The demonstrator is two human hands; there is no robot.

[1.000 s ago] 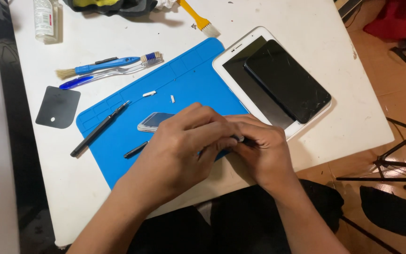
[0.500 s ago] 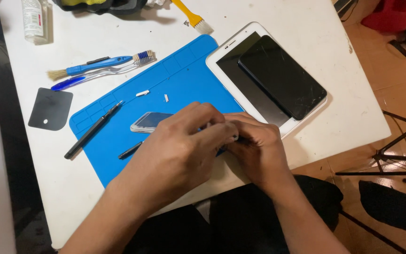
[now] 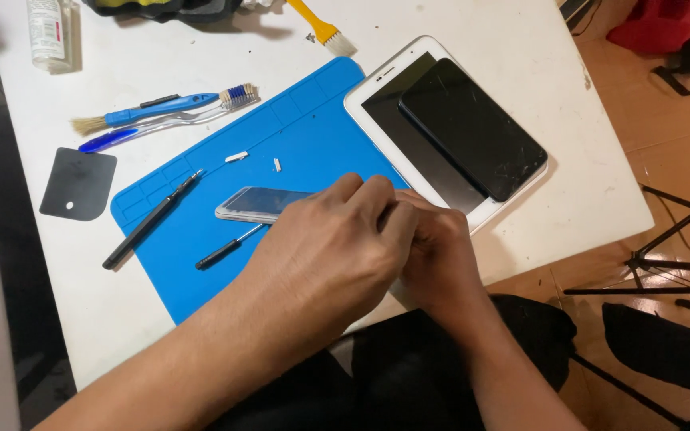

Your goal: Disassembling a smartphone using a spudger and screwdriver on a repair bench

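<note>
My left hand (image 3: 333, 243) and my right hand (image 3: 441, 259) are pressed together over the near right corner of a blue work mat (image 3: 297, 136). The left hand's curled fingers cover the right hand's fingertips, so whatever lies between them is hidden. A silver-edged phone (image 3: 257, 203) lies flat on the mat, and its right end disappears under my left hand. A small black screwdriver (image 3: 225, 249) lies just in front of the phone, beside my left wrist.
A white tablet (image 3: 381, 108) with a cracked black phone (image 3: 473, 128) on top lies right of the mat. A black pen tool (image 3: 149, 219), two small white bits (image 3: 237, 156), blue brushes (image 3: 153, 108), a black pick (image 3: 79, 183), a yellow brush (image 3: 321, 28) and a clear bottle (image 3: 48, 32) are on the white table (image 3: 569, 191).
My hands stay clasped in the same spot on the mat. A thin dark tip that showed between the fingers earlier is now covered. The view has shifted slightly.
</note>
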